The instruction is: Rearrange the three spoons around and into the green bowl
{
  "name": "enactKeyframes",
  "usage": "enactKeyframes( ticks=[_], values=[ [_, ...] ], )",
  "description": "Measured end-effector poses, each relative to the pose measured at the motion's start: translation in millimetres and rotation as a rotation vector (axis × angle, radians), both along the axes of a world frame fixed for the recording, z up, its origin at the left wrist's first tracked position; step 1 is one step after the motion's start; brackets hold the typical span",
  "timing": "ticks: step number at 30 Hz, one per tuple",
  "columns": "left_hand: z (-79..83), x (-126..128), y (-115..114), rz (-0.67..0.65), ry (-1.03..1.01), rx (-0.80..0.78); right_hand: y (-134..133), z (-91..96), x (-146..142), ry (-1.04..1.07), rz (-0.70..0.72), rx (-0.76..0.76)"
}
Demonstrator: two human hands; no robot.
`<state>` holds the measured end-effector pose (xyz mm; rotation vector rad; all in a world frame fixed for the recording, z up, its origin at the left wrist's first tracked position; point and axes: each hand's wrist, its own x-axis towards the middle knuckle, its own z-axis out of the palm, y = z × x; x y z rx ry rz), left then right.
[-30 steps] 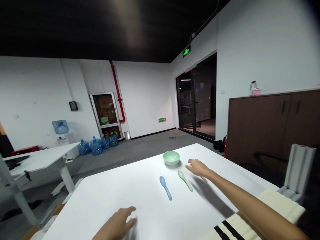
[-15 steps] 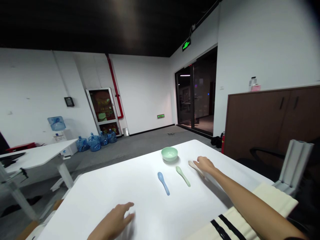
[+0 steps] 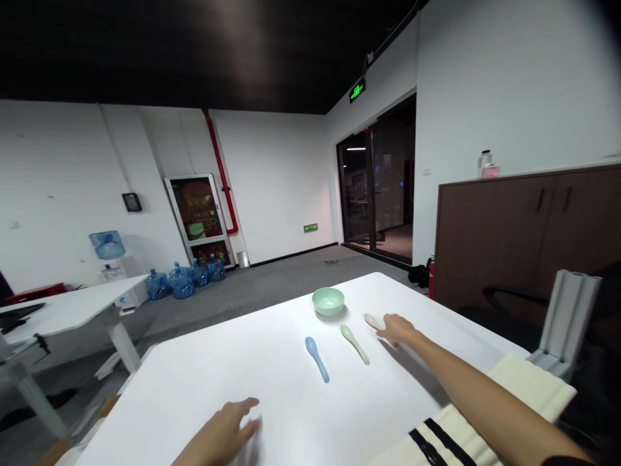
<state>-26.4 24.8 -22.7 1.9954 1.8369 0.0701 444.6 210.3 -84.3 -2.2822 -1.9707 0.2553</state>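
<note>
The right hand [image 3: 398, 329] is covering part of the pale spoon [image 3: 372, 321], fingers lying at its handle; whether they are gripping, I cannot tell. That spoon is resting on the table [image 3: 208, 362] at two o'clock from the green spoon [image 3: 356, 345]. The bowl [image 3: 328, 302] is sitting at eleven, the blue spoon [image 3: 317, 360] lying at eight. Farther along eight, the left hand [image 3: 223, 430] is hovering free, thumb and forefinger spreading apart.

Spoons [image 3: 356, 345] side by side on table [image 3: 218, 366], bowl [image 3: 328, 302] behind left two
</note>
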Motion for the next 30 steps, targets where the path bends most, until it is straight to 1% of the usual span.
enactKeyframes(
  ticks=[5,14,21,30],
  values=[
    [1.6,0,0,0.002,0.001,-0.010,2,-3.9,-1,-0.017,0.031,-0.027],
    [-1.9,-3,0,0.003,0.001,-0.008,5,-9.7,0,-0.029,0.027,-0.068],
    [-3.3,-3,1,0.005,-0.008,-0.006,4,-10.6,0,-0.045,0.045,-0.053],
    [-1.3,-3,0,0.007,-0.004,-0.004,3,-6.9,-3,-0.036,0.046,-0.013]
  ],
)
